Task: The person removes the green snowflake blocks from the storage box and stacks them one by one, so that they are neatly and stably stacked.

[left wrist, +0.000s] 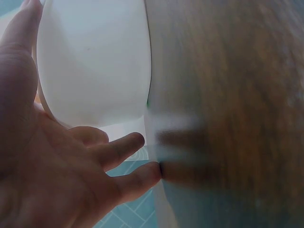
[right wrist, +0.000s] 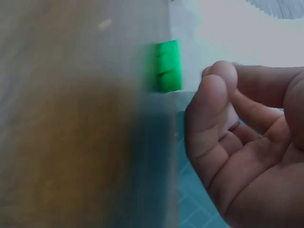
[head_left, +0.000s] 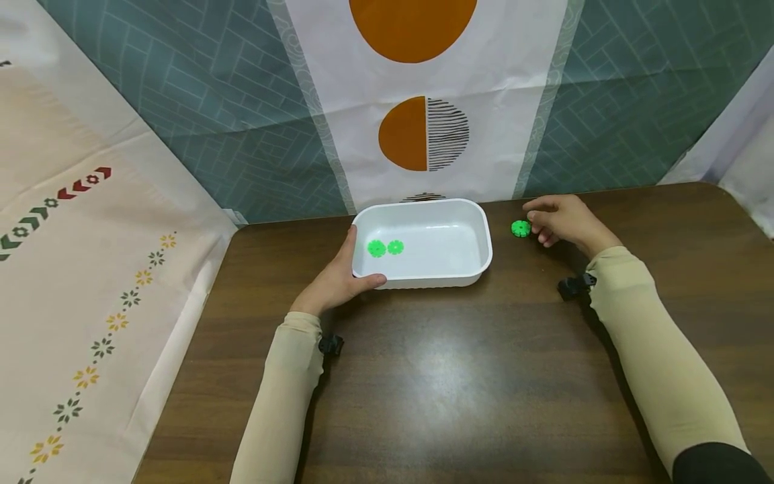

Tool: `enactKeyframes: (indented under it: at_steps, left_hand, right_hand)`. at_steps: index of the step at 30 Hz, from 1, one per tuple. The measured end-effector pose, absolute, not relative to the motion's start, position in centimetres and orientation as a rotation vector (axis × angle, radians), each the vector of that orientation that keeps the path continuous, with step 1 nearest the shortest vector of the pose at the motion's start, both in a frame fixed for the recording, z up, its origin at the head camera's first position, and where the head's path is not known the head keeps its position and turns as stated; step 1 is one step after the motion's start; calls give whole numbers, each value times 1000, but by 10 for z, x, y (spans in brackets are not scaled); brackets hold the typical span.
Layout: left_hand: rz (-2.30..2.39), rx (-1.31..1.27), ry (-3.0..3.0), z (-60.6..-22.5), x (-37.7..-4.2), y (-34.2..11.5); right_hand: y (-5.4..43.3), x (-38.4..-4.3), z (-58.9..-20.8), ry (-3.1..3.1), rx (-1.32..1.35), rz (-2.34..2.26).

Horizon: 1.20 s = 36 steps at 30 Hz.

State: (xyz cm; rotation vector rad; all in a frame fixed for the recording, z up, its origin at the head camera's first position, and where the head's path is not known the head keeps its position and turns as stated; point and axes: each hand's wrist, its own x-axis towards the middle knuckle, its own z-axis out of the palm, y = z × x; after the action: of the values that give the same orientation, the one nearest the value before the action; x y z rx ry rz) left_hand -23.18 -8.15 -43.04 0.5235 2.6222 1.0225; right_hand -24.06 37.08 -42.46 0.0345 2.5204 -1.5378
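A white rectangular plastic tray (head_left: 447, 250) stands near the back of the table. My left hand (head_left: 335, 281) holds its left end, thumb along the front rim and forefinger up the side; in the left wrist view the other fingers of the left hand (left wrist: 71, 166) spread beside the tray (left wrist: 95, 61). Two flat green notched discs (head_left: 377, 249) lie inside, side by side. Right of the tray, a thicker-looking green notched piece (head_left: 521, 228) sits on the table. My right hand (head_left: 565, 223) hovers beside it, fingers loosely bent; in the right wrist view a gap separates the fingertips from the green piece (right wrist: 169, 65).
The brown wooden table (head_left: 435, 376) ends just behind the tray. A patterned cloth (head_left: 242, 121) hangs along that back edge, and a pale cloth with printed flowers (head_left: 78, 282) borders the left side.
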Motion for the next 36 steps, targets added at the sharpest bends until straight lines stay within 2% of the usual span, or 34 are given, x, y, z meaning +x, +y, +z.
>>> enactKeyframes:
  at_steps: [6,18,36]
  left_hand:
    - [1039,533,2615,-428,-231,-81]
    - [1039,554,2613,-430,-232,-84]
    - [1050,526,2600,-429,-229,-84]
  right_hand:
    - [357,-239,-403,2525,-36,-1699]
    - [300,-251,-360,2476,-181,-1786]
    - [241,-277,-342,2502,-420,-1617]
